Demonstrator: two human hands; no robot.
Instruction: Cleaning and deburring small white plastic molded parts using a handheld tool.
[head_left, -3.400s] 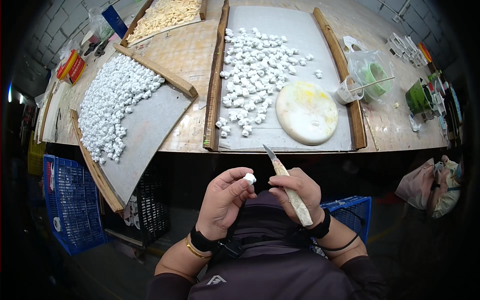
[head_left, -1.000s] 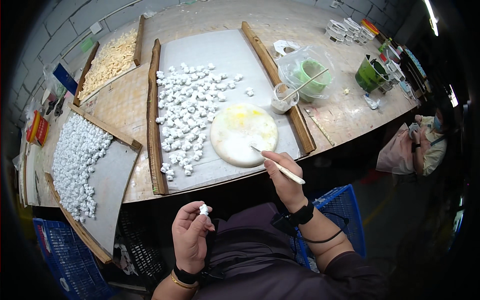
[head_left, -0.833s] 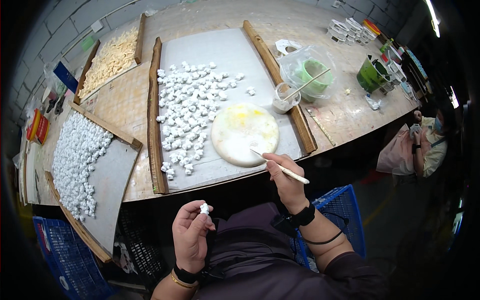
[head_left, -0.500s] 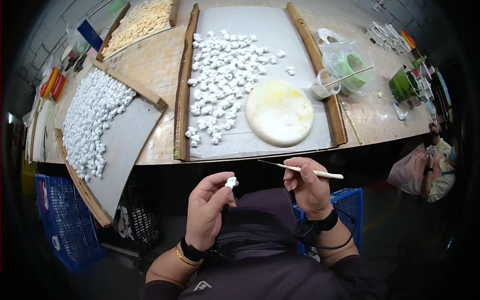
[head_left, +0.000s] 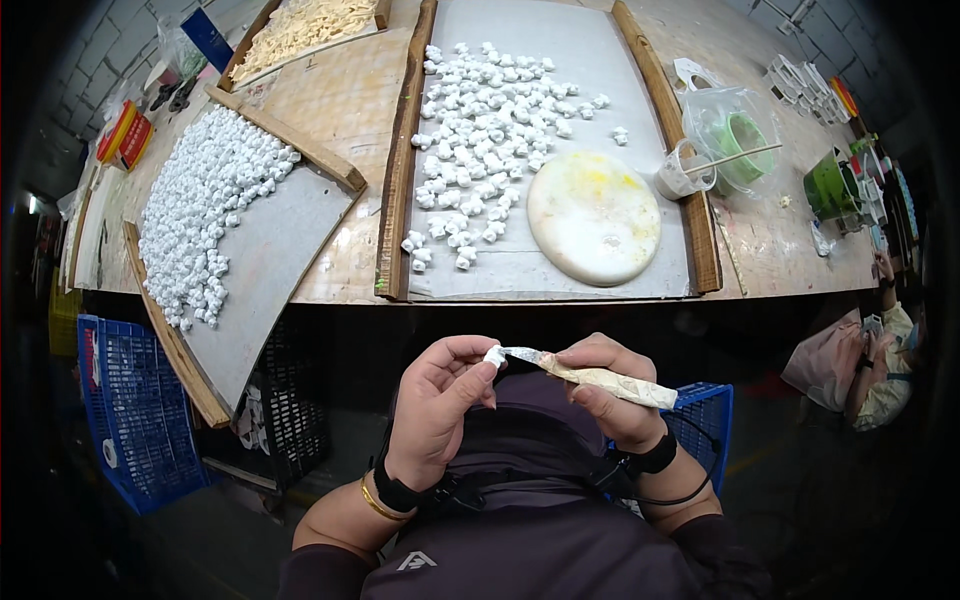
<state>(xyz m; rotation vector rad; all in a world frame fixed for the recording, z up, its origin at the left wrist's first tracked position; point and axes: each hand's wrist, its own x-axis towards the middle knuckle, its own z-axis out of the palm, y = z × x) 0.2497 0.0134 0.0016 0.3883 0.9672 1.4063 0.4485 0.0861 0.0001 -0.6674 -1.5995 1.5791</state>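
Note:
Between the thumb and index finger of my left hand [head_left: 438,405] is a small white lumpy piece [head_left: 494,356]. My right hand [head_left: 622,400] is closed around the pale wrapped handle of a small knife [head_left: 627,388] with a narrow metal blade. The blade's tip meets the white piece, or nearly so; the exact contact is too small to tell. Both hands are in front of my body, below the table's near edge. Many similar white pieces [head_left: 485,130] lie on a grey board [head_left: 520,25] beyond them, next to a round white slab [head_left: 594,225] with yellow smears.
Wooden rails [head_left: 405,170] edge the board. At the left, a tilted tray [head_left: 270,250] bears a heap of white pieces. A clear cup [head_left: 685,172] and a green cup [head_left: 745,145] stand at the right. Blue crates [head_left: 140,420] are below the table; another person [head_left: 885,350] is at far right.
My hands have come together, bringing the knife to the white piece. The knife has turned, so its blade now shows broad. The view has shifted slightly.

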